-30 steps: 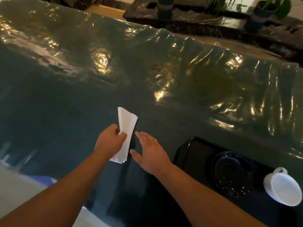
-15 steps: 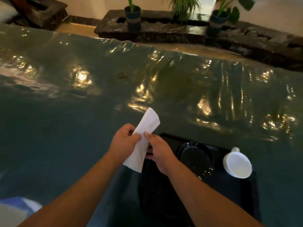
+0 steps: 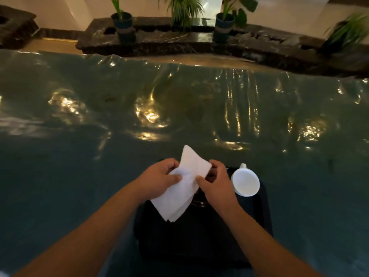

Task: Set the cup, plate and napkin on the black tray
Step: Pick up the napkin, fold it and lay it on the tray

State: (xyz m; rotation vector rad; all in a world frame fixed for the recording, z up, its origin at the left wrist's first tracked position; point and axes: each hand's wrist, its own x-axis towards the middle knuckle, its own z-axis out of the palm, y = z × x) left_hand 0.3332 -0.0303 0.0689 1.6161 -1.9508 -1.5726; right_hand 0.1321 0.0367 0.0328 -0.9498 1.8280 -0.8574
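Both of your hands are up over the black tray point(image 3: 203, 242), which sits at the near edge of the table point(image 3: 79, 156), a little right of centre. Your left hand point(image 3: 157, 181) pinches the white napkin point(image 3: 182, 186) on its left side, thumb across the top face and fingers curled behind it. Your right hand point(image 3: 216, 184) pinches the napkin's right edge, thumb on the front, fingers tucked under. The napkin is a folded stack, held tilted: one corner points toward the far edge of the table, the layered lower corner hangs toward you above the tray's middle. From this view you cannot tell whether that lower corner touches the tray. The white cup point(image 3: 245, 181) stands on the far right part of the tray, just beside your right hand, mouth open to the camera, handle pointing to the far edge. The plate point(image 3: 196, 200) is dark and mostly hidden; only a glossy sliver shows beneath the napkin and your right hand, on the tray left of the cup. The table wears a dark green, shiny, wrinkled cover with warm light glints across its far half. Past the far edge, potted plants point(image 3: 122, 21) stand on a dark stone ledge point(image 3: 179, 41).
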